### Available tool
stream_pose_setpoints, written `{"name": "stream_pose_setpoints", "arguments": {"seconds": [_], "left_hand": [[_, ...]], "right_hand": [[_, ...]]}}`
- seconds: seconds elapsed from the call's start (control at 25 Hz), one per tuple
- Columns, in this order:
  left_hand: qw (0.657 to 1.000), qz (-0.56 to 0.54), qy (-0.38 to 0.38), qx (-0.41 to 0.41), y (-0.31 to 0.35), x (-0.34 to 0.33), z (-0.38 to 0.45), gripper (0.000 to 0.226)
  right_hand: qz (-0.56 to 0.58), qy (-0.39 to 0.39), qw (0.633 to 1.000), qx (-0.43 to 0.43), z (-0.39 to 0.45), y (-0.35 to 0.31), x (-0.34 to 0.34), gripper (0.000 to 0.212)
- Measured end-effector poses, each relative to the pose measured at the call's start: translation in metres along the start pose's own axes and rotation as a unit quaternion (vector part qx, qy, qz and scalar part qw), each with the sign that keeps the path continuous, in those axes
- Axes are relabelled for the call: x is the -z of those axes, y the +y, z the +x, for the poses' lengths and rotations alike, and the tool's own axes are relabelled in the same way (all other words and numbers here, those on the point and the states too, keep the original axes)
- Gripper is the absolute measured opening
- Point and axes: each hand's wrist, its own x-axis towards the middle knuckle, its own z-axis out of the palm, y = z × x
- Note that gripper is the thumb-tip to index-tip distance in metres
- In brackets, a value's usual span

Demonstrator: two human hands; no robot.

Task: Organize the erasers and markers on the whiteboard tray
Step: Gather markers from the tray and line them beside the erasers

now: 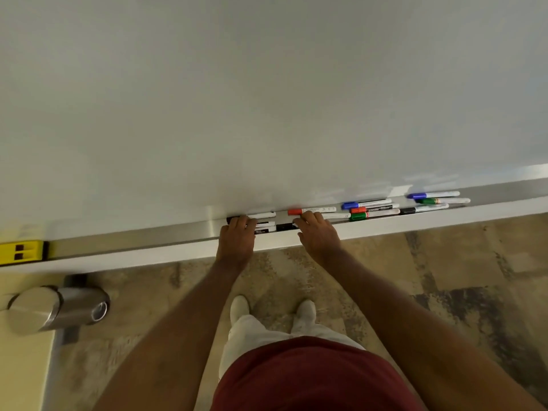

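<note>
A long metal tray [133, 241] runs under the whiteboard [267, 99]. My left hand [237, 237] rests on the black-capped ends of a few white markers [264, 223] lying in the tray's middle. My right hand [317, 232] lies just to their right, fingertips on a black-capped marker [284, 226] and a white marker [336, 216]. A red-capped marker [311, 210] lies behind them. Further right sit a blue, red and green group [370, 209], then a blue, green and black group [436, 200]. A yellow eraser [22, 252] sits at the tray's far left.
A cylindrical metal fitting [59, 308] sticks out from a pale yellow surface at lower left. Below the tray are mottled carpet [444, 277] and my own feet in white shoes [240, 305].
</note>
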Motion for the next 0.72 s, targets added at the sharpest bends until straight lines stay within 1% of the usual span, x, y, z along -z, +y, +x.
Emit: {"name": "stream_pose_setpoints", "arguments": {"seconds": [0.08,0.2,0.4,0.52,0.6,0.68,0.72], "left_hand": [[1.0,0.007,-0.001,0.008,0.002,-0.004,-0.001,0.035],[0.999,-0.009,-0.023,0.029,0.003,-0.006,0.001,0.039],[0.994,-0.055,-0.046,0.079,0.003,0.004,0.007,0.023],[0.994,-0.065,-0.039,0.081,0.002,0.009,0.008,0.018],[0.992,-0.084,-0.028,0.093,-0.001,0.015,0.008,0.02],[0.981,-0.147,-0.017,0.125,-0.001,0.023,0.01,0.022],[0.965,-0.214,-0.016,0.149,0.001,0.031,0.01,0.022]], "right_hand": [[0.022,0.006,1.0,0.002,0.003,0.004,-0.002,0.031],[0.041,0.001,0.999,0.003,0.01,0.005,0.003,0.026],[0.073,-0.018,0.997,0.012,0.017,0.01,0.009,0.023],[0.102,0.005,0.994,0.041,0.016,0.013,0.013,0.016],[0.109,0.036,0.991,0.063,0.015,0.012,0.018,0.016],[0.136,0.07,0.985,0.075,0.013,0.006,0.025,0.018],[0.168,0.072,0.98,0.075,0.011,0.002,0.03,0.019]]}}
